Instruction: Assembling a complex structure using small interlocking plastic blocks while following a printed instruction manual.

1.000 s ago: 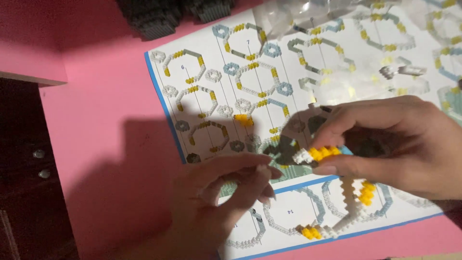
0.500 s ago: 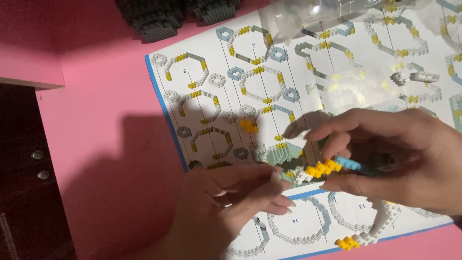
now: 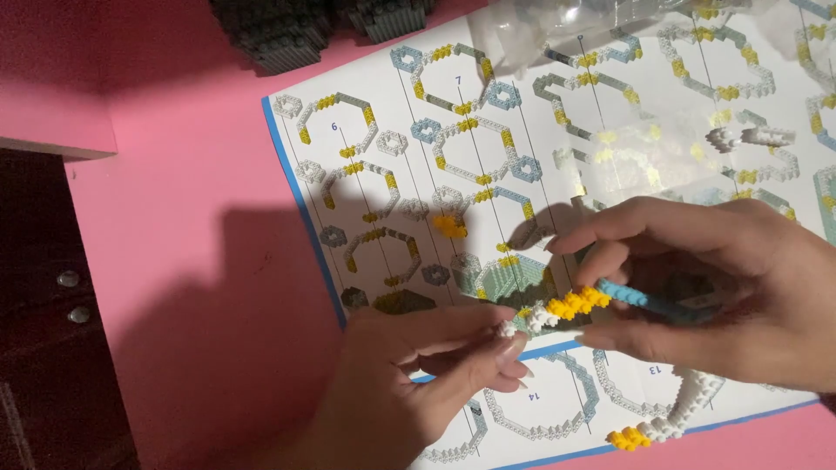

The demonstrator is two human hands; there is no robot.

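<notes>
Nearest the camera, the left hand (image 3: pixel 409 383) comes up from the bottom edge. Its thumb and first finger are pressed together on one tiny white brick (image 3: pixel 507 329), held right at the end of a small brick strip (image 3: pixel 601 303). The strip is bumpy, made of very small plastic blocks: white at one end, yellow in the middle, light blue at the other.

The right hand (image 3: pixel 740 292) holds the blue end. Its fingers are curled closed around the strip, with the thumb under it and the first finger stretched out above. How far the strip runs inside the hand is hidden.

Both hands hang just above a big paper instruction sheet (image 3: pixel 383 183) with a blue border. It is flat and smooth, printed with ring-shaped brick drawings. A curved white piece with a yellow tip (image 3: pixel 666 422) lies on the sheet near the bottom edge, and a little yellow brick (image 3: pixel 449 226) lies farther up.

The sheet lies on a smooth pink table (image 3: pixel 174 261). Farther back, a crinkly clear plastic bag (image 3: pixel 592 26) covers the top of the sheet. At the far edge stand dark ridged blocks (image 3: pixel 279 30), maybe grey brick builds.
</notes>
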